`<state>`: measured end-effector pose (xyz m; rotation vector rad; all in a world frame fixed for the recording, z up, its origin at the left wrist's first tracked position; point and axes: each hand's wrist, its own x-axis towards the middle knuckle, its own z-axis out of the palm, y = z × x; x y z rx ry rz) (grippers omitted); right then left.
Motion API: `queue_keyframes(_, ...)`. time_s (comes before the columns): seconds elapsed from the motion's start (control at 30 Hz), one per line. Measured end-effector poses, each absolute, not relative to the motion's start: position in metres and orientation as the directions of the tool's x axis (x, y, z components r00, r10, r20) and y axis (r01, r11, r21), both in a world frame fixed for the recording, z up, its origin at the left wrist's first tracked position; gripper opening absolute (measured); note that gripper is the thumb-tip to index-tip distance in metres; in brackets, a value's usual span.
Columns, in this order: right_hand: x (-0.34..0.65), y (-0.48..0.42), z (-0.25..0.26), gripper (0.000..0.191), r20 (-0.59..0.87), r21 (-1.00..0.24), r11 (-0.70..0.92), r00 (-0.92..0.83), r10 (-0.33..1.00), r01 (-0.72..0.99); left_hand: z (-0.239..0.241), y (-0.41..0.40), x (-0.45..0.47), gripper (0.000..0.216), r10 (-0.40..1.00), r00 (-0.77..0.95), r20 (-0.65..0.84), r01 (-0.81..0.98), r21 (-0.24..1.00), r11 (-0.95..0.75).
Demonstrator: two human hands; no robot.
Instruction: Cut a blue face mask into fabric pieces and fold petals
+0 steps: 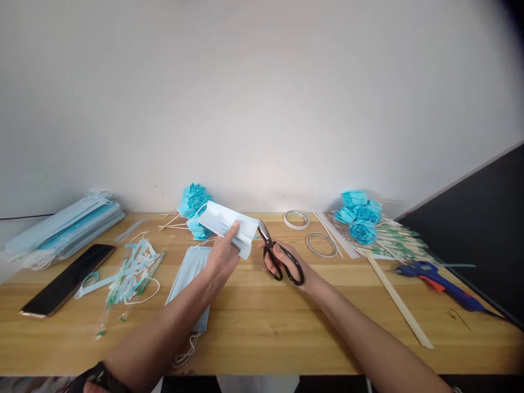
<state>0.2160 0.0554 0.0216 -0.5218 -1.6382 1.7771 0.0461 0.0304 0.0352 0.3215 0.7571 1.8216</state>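
Observation:
My left hand [226, 248] pinches a light blue face mask [223, 219] between thumb and fingers, raised over the middle of the table. One ear loop still shows at the mask's left end. My right hand [280, 256] is closed around black-handled scissors [268, 245], their blades pointing up and to the left at the mask's right edge. Whether the blades touch the mask there I cannot tell. Under my left forearm lies a stack of masks [189, 267], partly hidden, with its white loops hanging toward the front edge.
Blue paper-like flowers on sticks [195, 201] lie at the back, and more flowers [360, 215] at the right. Around are tape rolls [296, 219], a blue glue gun [442, 284], a wooden strip [397, 300], cut scraps [133, 270], a phone [67, 281] and a mask pile [67, 226].

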Motion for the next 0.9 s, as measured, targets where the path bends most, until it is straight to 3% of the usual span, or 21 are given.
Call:
queue_keyframes(0.3,0.213,0.048,0.029,0.046,0.13,-0.987,0.041,-0.633,0.763,-0.154,0.018,0.022,0.059,0.034,0.961,-0.227,-0.158,-0.724,0.688,-0.058)
queue_keyframes(0.9,0.213,0.048,0.026,0.046,0.231,-0.972,0.217,-0.512,0.828,-0.087,0.009,0.012,0.076,0.031,0.988,-0.117,-0.102,-0.728,0.685,-0.015)
